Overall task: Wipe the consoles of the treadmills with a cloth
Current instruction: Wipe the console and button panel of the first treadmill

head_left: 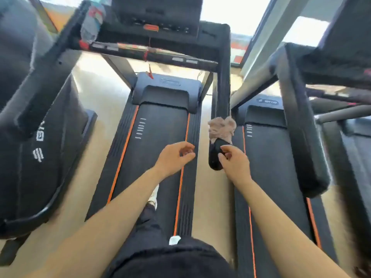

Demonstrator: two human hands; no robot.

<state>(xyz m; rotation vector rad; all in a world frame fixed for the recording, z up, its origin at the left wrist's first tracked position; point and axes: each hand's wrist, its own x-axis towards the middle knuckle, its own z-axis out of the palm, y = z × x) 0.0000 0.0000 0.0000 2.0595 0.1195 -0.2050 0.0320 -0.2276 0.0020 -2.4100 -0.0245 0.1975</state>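
A crumpled cloth point(221, 128) is draped over the handrail point(217, 149), just beyond the right hand point(233, 162), whose loosely curled fingers hold nothing; the left hand point(174, 157) is likewise empty. Being soft and light, it is best pinched at a raised fold

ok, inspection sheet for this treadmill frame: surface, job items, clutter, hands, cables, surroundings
Surface: black treadmill belt with orange side stripes, person standing on it.
Job's things: crumpled beige cloth draped on the black padded right handrail; dark console panel ahead, blurred.
Clutter: clear plastic bottle at the console's left side.
Grippers: left hand empty, fingers loosely curled; right hand at the handrail's end, not on the cloth.
Cables: red safety cord hanging from the console.
Surroundings: neighbouring treadmills both sides, pale floor.
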